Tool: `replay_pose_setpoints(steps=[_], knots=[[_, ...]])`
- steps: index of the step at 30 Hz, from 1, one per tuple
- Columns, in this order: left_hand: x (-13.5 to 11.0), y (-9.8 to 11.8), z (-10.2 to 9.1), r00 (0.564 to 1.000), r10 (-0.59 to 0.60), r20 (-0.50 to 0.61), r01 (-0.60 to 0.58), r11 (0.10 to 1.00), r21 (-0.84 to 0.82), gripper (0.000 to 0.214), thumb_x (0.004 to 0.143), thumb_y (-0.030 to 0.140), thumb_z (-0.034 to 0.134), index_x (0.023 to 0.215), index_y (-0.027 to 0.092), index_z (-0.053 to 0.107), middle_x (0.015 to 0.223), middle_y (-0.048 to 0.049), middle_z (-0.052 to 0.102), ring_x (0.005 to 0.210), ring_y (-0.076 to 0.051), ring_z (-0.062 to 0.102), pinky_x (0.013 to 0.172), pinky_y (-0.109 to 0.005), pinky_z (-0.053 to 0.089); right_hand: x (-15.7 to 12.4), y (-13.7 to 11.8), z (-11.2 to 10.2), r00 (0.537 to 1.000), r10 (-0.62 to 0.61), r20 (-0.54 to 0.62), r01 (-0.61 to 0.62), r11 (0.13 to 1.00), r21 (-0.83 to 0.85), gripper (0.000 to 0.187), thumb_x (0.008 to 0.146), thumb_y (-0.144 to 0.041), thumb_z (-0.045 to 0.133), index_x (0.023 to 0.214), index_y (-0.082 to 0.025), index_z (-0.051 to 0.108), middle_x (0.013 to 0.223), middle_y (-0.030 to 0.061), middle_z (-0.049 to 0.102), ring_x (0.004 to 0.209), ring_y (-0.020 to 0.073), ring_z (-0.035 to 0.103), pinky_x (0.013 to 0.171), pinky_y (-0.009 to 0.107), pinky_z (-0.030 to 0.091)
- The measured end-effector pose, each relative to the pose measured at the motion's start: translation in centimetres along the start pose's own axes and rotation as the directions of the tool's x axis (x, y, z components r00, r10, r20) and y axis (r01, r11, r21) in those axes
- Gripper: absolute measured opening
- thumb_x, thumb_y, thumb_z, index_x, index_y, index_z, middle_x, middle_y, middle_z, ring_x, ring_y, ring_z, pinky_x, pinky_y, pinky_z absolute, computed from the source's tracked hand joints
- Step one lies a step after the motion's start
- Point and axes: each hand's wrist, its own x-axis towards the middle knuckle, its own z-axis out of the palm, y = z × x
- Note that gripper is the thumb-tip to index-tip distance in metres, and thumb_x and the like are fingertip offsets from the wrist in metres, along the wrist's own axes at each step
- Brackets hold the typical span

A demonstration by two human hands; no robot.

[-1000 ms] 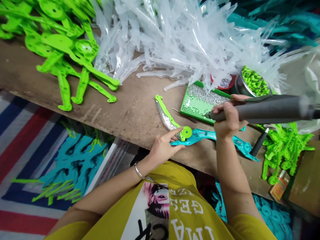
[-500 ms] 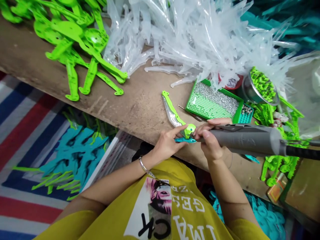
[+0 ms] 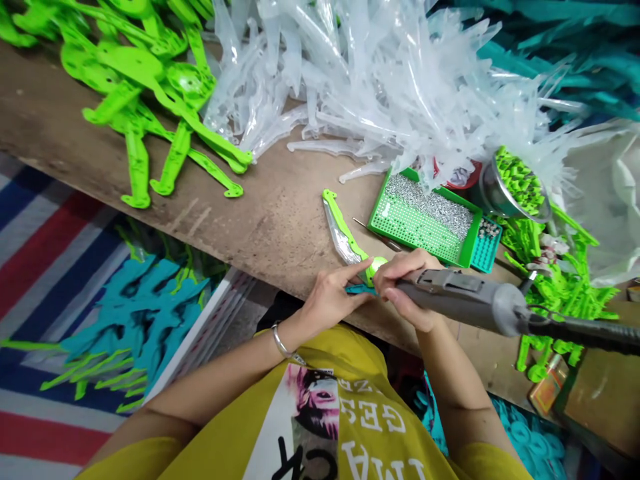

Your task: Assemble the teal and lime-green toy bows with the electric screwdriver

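My left hand [image 3: 336, 293] is closed on a curved plastic part [image 3: 345, 230], bright green with a clear strip along one side and a teal piece below. It pinches this part near its round end, just over the table's front edge. In my right hand [image 3: 407, 287] is a grey electric screwdriver [image 3: 455, 297], lying almost level with its cable running off to the right. The tool's tip meets the round green end, but my fingers hide the exact contact. Beyond them lies a green perforated tray [image 3: 415, 223] of small silver screws, with a thin metal tool [image 3: 377, 233] beside it.
Clear plastic pieces [image 3: 360, 87] are heaped at the back. Green parts [image 3: 135, 93] pile at the left and more [image 3: 565, 267] at the right. A metal bowl [image 3: 487, 187] of small green pieces stands behind the tray. Teal assemblies [image 3: 145, 307] lie below, left of the table.
The screwdriver's rear end has swung down and towards me, and my right hand has shifted slightly left over the round end. My left hand keeps its hold; the whole view has shifted a little.
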Motion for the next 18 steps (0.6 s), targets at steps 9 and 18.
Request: replay_pose_setpoints(steps=[9,18], knots=[[-0.4,-0.6,0.3,0.946,0.325,-0.015,-0.304,0.899,0.315,0.073,0.077,0.02,0.089,0.143,0.017,0.061,0.101,-0.0068,0.078,0.083,-0.018,0.074,0.081,-0.029,0.063,5.6,2.8,-2.8,0.729,-0.229,-0.645,0.305,0.952,0.006,0.019,0.082,-0.036,0.071,0.086,-0.026,0.056,0.057,-0.0084,0.055,0.045,0.0127,0.053,0.049,0.029,0.048],[-0.5,-1.0,0.6,0.94,0.34,-0.026,-0.313,0.889,0.334,0.063,0.083,0.024,0.085,0.142,0.019,0.062,0.105,-0.0061,0.077,0.088,-0.017,0.074,0.084,-0.028,0.062,6.8,5.0,-2.5,0.737,-0.161,-0.657,0.242,0.97,0.033,0.03,0.08,-0.039,0.072,0.099,-0.025,0.053,0.057,-0.0101,0.055,0.044,0.0125,0.054,0.05,0.029,0.048]])
